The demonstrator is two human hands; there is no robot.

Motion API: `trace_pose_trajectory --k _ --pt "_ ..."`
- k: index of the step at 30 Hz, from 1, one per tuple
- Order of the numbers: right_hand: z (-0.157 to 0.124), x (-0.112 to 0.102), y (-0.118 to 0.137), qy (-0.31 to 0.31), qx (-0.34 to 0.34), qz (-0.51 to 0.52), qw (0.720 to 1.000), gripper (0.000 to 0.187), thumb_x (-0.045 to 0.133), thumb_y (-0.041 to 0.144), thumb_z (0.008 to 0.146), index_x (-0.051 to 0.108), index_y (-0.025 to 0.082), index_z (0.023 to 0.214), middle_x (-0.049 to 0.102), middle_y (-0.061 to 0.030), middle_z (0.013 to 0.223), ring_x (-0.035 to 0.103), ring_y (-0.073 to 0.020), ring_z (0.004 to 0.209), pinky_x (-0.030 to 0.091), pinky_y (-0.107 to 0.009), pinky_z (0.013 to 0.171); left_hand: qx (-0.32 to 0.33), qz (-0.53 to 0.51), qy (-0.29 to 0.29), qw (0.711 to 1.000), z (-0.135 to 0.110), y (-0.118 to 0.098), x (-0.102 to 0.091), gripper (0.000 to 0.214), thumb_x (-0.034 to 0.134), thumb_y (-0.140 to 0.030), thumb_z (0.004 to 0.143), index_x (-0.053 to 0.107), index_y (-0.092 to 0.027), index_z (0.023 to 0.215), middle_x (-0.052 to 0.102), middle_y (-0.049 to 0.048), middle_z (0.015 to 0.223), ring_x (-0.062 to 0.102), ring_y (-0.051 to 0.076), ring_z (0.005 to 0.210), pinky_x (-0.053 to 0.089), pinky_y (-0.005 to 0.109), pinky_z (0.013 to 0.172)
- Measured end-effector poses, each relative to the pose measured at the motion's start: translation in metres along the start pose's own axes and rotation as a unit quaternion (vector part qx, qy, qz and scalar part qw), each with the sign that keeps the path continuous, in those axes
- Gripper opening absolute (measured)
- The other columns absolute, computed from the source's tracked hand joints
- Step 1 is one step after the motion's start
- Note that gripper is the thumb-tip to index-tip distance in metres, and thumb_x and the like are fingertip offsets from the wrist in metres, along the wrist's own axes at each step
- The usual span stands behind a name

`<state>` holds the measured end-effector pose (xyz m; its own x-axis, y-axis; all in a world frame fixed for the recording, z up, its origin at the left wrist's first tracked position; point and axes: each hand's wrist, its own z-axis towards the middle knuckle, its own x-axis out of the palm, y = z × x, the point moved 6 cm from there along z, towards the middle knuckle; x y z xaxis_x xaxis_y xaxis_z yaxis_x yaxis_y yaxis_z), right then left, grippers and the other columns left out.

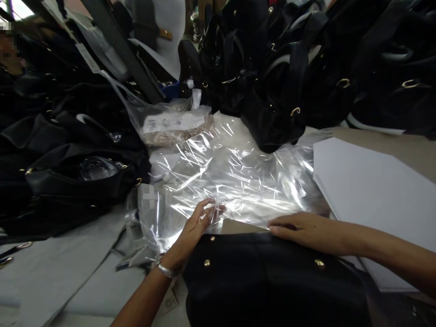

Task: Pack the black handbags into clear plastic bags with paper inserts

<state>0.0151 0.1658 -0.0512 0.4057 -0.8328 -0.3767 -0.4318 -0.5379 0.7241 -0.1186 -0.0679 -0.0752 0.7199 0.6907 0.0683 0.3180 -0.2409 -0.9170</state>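
Thin clear plastic bag, glossy and heavily crinkled, catching bright glare. Nearest the viewer, a black handbag of smooth, matt, leather-like material with small shiny gold metal studs. Smooth matt white paper sheets. A polished metal bracelet.

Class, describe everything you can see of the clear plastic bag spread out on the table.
The clear plastic bag is thin, glossy film, heavily creased and catching bright glare. It lies flat and spread wide on the table, its near edge by a black handbag. The left hand pinches that edge; the right hand rests flat, fingertips at it. Its far side touches another black bag.
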Motion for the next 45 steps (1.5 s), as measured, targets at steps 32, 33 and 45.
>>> trace_pose_trajectory --k 32,33,45 --pt "-0.003 0.023 0.018 0.037 -0.055 -0.023 0.998 0.054 0.049 0.066 0.093 0.051 0.046 0.143 0.013 0.0071 0.166 0.017 -0.037 0.15 0.014 -0.058 0.122 -0.003 0.178 0.129 0.976 -0.037 -0.011 -0.007 0.025 0.063 -0.04 0.091 0.076 -0.021 0.101 0.072 0.0078 0.101 0.066 0.026 0.099 0.051 0.034 0.086" --pt "-0.003 0.022 0.016 0.028 -0.054 -0.028 0.998 0.055 0.049 0.066 0.093 0.048 0.046 0.145 0.009 0.0071 0.166 0.014 -0.0375 0.15 0.012 -0.058 0.122 -0.001 0.181 0.111 0.977 -0.039 -0.011 -0.01 0.028 0.061 -0.042 0.092 0.077 -0.02 0.1 0.072 0.0081 0.101 0.066 0.026 0.099 0.051 0.034 0.087" --pt "0.0 0.024 -0.004 0.014 0.019 -0.003 1.0 0.09 0.044 0.072 0.092 -0.011 0.044 0.157 0.024 0.0025 0.164 0.034 -0.0332 0.145 0.022 -0.053 0.123 -0.005 0.077 -0.107 0.991 -0.061 0.009 -0.033 0.02 0.078 -0.037 0.081 0.075 -0.018 0.088 0.073 0.0081 0.1 0.067 0.022 0.093 0.052 0.03 0.083"
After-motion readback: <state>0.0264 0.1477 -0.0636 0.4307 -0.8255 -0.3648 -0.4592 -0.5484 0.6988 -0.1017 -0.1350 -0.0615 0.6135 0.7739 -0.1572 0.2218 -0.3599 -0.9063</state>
